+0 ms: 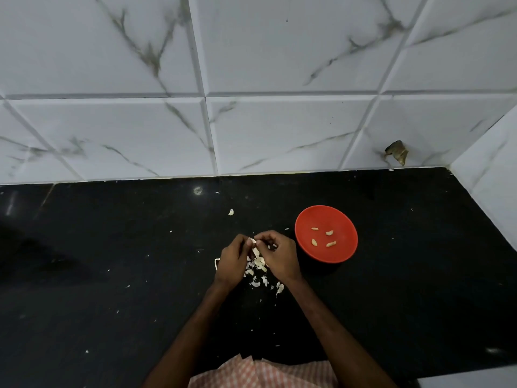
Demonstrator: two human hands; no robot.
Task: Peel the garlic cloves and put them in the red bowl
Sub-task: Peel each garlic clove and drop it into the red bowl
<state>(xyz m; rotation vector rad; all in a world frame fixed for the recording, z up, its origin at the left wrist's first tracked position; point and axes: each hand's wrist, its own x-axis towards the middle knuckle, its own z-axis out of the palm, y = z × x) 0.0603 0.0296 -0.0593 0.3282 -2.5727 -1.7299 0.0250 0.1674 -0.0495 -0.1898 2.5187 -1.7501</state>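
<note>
My left hand (pixel 232 261) and my right hand (pixel 277 254) meet over the black counter, both pinching a small white garlic clove (pixel 252 241) between the fingertips. Under and between the hands lies a heap of white garlic skins (pixel 258 271). To the right stands the red bowl (pixel 307 219) with several peeled cloves (pixel 329 233) on its bottom. A single white piece of garlic (pixel 231 212) lies apart, farther back on the counter.
The black counter (pixel 112 261) runs back to a white marble-patterned tiled wall (pixel 251 107), with a second tiled wall (pixel 492 186) closing the right side. Small skin flecks are scattered about. A red-checked cloth (pixel 263 373) shows at the bottom edge.
</note>
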